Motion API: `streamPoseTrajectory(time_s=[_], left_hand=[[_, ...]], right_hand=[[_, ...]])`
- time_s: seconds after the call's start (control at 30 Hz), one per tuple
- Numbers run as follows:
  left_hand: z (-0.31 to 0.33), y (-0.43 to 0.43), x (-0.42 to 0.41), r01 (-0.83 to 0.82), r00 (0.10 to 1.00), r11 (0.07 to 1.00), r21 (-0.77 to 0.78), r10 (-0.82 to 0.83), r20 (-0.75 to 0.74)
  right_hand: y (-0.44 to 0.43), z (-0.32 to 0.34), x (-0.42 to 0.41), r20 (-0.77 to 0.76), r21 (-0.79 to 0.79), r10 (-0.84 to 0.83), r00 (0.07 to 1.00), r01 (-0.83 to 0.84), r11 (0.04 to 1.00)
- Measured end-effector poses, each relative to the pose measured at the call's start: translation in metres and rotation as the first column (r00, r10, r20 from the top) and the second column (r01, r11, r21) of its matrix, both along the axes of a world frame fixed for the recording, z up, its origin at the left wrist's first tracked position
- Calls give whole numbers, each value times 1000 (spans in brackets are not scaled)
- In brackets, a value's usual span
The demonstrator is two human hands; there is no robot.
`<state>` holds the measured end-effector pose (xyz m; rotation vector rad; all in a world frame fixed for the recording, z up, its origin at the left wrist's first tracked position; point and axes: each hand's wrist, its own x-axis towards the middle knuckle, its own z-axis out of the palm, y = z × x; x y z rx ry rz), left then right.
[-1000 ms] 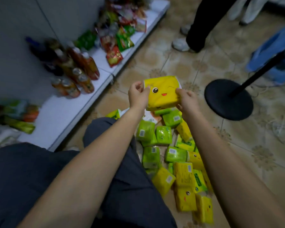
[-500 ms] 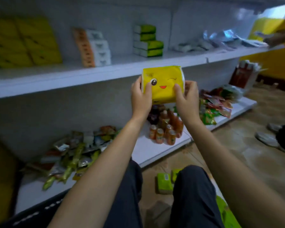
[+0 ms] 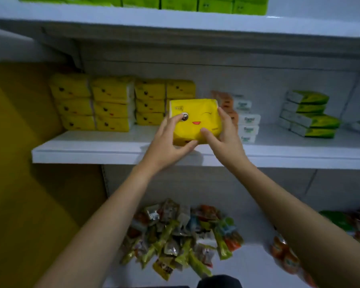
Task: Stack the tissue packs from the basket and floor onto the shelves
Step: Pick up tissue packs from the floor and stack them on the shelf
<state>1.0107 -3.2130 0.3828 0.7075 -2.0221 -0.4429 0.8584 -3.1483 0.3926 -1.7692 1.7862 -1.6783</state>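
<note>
Fingers (image 3: 173, 121) of the left hand (image 3: 166, 142) and right hand (image 3: 226, 138) clasp the pack (image 3: 195, 123) just right of the stacks (image 3: 112, 104), over the shelf (image 3: 87, 148) edge; let go crooked, it could slide off.

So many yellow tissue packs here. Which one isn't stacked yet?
The winking yellow pack, gripped between the left hand and the right hand, in front of the stacked yellow packs on the middle shelf.
</note>
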Motion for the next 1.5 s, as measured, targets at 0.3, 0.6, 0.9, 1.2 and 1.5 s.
streamPoseTrajectory(time_s=[0.3,0.6,0.9,1.2,1.5], left_hand=[[-3,-140,48,-178,957,982,56,160,242],[-14,-166,53,-353,850,803,-480,490,193],[-24,-177,52,-272,683,805,-527,548,483],[-19,-174,49,-347,683,818,-460,556,474],[-25,-176,47,-424,681,864,-271,501,534]], right_hand=[[-160,6,28,-122,332,103,987,-57,942],[-187,-26,37,-274,40,-122,954,139,990],[-191,-31,41,-544,206,74,836,48,977],[-190,-27,42,-538,145,-2,843,95,985],[-184,-28,41,-626,228,22,780,157,961]])
